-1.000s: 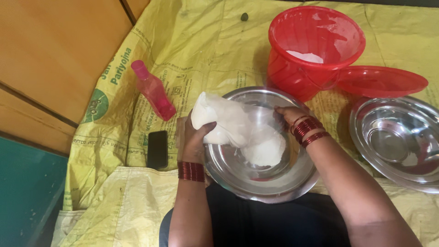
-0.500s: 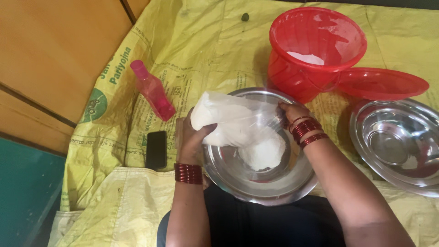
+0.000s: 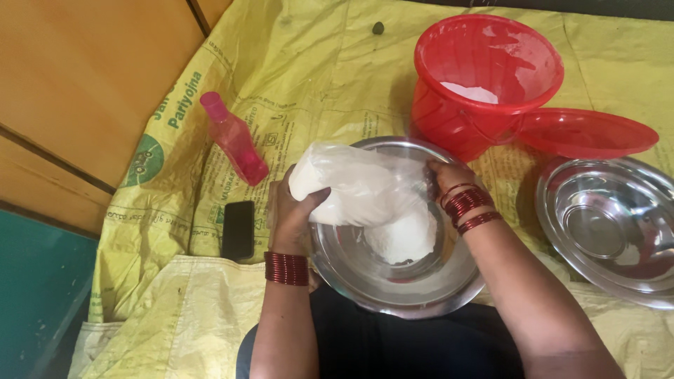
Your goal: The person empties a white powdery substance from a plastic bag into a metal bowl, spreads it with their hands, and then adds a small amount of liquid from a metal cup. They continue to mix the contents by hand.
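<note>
From the head view, your left hand (image 3: 293, 210) grips the plastic bag (image 3: 358, 186) of white flour, tilted over the steel bowl (image 3: 393, 281). Your right hand (image 3: 444, 177) clasps the bag's far end, its fingers partly hidden. The flour heap (image 3: 404, 238) lies inside the bowl.

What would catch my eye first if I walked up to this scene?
Probably the clear bag of white flour, held in the middle by the left hand and right hand, tipped over a steel bowl with a white heap inside. Behind it stands a bright red bucket, its lid alongside, all on a yellow sheet.
</note>
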